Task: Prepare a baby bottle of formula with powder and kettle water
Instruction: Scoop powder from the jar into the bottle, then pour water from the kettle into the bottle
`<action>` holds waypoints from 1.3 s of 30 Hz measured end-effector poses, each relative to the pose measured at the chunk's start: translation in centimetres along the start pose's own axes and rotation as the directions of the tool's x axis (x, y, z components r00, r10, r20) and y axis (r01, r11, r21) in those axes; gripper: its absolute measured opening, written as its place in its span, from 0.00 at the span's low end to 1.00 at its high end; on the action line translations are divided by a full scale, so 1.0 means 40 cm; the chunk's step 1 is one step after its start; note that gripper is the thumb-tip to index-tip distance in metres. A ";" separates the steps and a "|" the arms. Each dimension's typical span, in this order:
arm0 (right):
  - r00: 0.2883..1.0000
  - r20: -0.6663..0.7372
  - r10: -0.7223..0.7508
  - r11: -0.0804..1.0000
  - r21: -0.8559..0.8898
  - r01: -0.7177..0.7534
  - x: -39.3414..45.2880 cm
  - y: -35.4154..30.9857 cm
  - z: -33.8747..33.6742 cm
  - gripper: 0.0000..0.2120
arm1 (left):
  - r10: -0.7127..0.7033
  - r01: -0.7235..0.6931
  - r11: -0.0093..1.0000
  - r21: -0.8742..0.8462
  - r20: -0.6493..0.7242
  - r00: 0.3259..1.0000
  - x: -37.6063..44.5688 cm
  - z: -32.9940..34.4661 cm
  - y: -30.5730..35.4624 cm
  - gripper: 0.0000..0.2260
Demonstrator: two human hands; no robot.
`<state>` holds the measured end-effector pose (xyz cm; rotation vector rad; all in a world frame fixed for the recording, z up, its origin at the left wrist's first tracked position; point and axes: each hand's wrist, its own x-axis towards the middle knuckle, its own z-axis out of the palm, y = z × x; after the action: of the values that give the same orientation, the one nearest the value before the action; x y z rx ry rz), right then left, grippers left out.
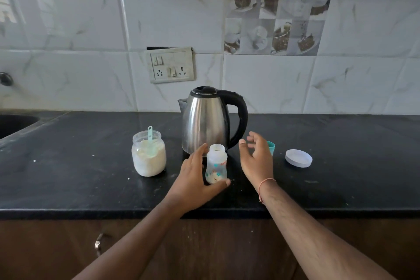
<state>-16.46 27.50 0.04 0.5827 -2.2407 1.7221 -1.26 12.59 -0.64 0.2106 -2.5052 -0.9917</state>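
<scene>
Left grip (197, 174): fingers extended along the left flank of the baby bottle (216, 164), thumb laid across its base at the front; a bracing contact, not a full wrap. Right grip (256, 158): fingers spread and relaxed, holding nothing, just right of the bottle.

The bottle stands upright on the bench (91, 179), long axis vertical, uncapped mouth pointing up, pale powder visible at the bottom. The kettle (210, 120) stands directly behind it, handle turned right. The right grip is nearer that handle and probably takes it.
</scene>
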 end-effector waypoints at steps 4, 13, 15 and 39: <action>1.000 0.023 -0.007 1.000 -0.027 0.007 0.024 0.000 0.024 0.29 | -0.040 0.037 0.998 0.049 0.055 0.998 0.044 0.009 -0.002 0.38; 0.999 0.034 -0.023 0.998 0.060 0.021 0.074 0.003 0.076 0.24 | -0.083 0.075 0.992 0.102 0.072 0.994 0.032 -0.088 -0.100 0.32; 1.000 0.015 -0.026 0.997 0.070 0.025 0.085 0.004 0.085 0.23 | -0.089 0.079 0.990 0.113 0.085 0.992 0.021 -0.109 -0.108 0.30; 0.999 -0.047 -0.026 0.909 0.415 0.043 0.098 -0.066 0.057 0.18 | -0.095 0.094 0.995 0.045 0.005 0.995 0.006 -0.118 -0.111 0.25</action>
<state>-18.63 24.11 3.38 0.6599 -1.8243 2.1891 0.56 6.38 -0.52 0.3431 -2.5459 -0.9747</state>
